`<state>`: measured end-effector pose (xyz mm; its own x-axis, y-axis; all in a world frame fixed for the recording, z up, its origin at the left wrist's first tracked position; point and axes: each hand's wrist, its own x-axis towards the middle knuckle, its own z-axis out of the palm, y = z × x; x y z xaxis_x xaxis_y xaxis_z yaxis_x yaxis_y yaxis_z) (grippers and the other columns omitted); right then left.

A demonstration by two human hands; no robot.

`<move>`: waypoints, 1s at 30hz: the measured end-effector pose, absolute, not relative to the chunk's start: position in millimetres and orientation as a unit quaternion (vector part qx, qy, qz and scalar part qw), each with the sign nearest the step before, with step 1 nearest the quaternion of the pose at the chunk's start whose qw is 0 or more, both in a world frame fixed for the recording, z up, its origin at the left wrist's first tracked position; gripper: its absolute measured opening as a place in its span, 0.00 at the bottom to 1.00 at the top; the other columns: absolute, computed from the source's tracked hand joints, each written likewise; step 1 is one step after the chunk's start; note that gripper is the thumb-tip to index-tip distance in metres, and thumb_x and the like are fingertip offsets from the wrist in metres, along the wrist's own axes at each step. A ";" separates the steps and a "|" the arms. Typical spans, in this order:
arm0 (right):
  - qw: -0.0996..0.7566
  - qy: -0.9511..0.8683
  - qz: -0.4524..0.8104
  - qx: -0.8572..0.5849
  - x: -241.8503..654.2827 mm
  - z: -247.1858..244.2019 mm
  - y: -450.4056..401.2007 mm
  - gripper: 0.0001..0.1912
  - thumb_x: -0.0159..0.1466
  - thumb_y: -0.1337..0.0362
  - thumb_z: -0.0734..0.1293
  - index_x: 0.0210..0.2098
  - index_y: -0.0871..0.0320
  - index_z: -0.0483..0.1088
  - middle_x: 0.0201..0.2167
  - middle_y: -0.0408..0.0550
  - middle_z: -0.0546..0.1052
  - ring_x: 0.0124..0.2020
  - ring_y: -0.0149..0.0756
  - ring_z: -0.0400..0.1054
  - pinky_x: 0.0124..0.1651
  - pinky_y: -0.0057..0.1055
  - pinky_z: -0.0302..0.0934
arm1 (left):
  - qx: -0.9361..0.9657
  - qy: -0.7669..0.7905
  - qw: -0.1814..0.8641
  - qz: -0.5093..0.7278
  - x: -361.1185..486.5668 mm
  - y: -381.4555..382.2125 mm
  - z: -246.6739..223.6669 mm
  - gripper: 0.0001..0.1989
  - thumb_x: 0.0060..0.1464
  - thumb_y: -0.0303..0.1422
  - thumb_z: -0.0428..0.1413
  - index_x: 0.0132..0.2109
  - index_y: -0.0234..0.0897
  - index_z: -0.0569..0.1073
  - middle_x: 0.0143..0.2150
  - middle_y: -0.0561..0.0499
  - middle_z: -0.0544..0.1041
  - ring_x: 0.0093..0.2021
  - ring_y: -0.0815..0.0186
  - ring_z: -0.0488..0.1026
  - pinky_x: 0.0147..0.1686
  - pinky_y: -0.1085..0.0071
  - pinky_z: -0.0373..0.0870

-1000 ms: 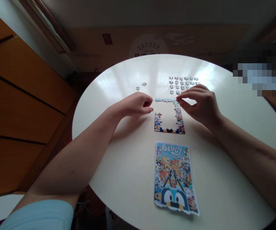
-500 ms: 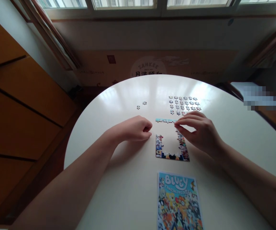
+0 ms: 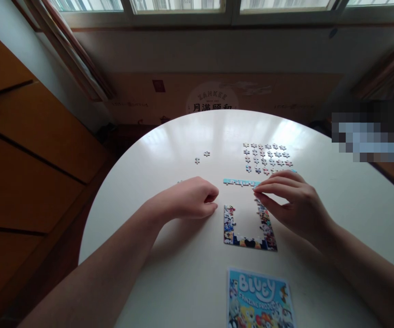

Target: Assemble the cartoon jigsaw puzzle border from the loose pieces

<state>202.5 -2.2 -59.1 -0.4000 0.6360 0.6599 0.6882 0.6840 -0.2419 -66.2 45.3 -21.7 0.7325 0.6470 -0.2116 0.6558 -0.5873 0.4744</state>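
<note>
A jigsaw puzzle frame (image 3: pixel 229 228) lies on the white table, its left, bottom and right borders joined around a bare middle. A blue top strip (image 3: pixel 239 182) of joined pieces lies along the far side, with a gap between it and the left border. My right hand (image 3: pixel 290 198) is at the upper right corner, thumb and forefinger pinched on a small puzzle piece, mostly hidden by the fingertips. My left hand (image 3: pixel 191 198) rests just left of the puzzle, curled into a loose fist with nothing visible in it.
Loose puzzle pieces (image 3: pixel 264 160) lie in rows beyond the top strip. Two single pieces (image 3: pixel 207 154) sit farther left, and another shows partly behind my left hand. A Bluey picture sheet (image 3: pixel 260 296) lies nearest me. The table's rounded far edge (image 3: pixel 217 111) faces the wall.
The whole view has shifted, so the table things appear lower and slightly larger. My right hand stays pinched at the upper right corner; my left hand stays curled beside the puzzle.
</note>
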 end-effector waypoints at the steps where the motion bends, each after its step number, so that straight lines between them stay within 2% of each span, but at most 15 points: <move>1: 0.377 -0.837 -0.035 -0.396 202.6 -59.0 -2.3 0.03 0.63 0.68 0.71 0.36 0.54 0.77 0.33 0.47 0.83 0.37 0.40 0.75 0.47 0.45 0.69 | 0.892 0.364 0.269 -0.007 -66.3 45.3 -21.9 0.15 0.53 0.33 0.53 0.23 0.37 0.56 0.21 0.54 0.62 0.22 0.70 0.56 0.23 0.67 0.48; 19: 0.389 -0.831 -0.046 -0.395 204.3 -55.9 -2.2 0.03 0.63 0.68 0.71 0.35 0.54 0.78 0.33 0.47 0.82 0.37 0.41 0.73 0.44 0.43 0.69 | 0.894 0.362 0.265 -0.008 -64.0 45.1 -19.8 0.14 0.53 0.32 0.53 0.23 0.37 0.56 0.21 0.55 0.61 0.22 0.71 0.56 0.23 0.68 0.49; 30: 0.382 -0.824 -0.048 -0.414 203.5 -58.6 0.0 0.05 0.64 0.64 0.70 0.32 0.51 0.79 0.32 0.45 0.83 0.38 0.43 0.74 0.48 0.44 0.66 | 0.901 0.358 0.246 -0.007 -57.1 47.3 -19.6 0.15 0.50 0.30 0.54 0.22 0.38 0.56 0.20 0.56 0.57 0.23 0.71 0.53 0.25 0.67 0.48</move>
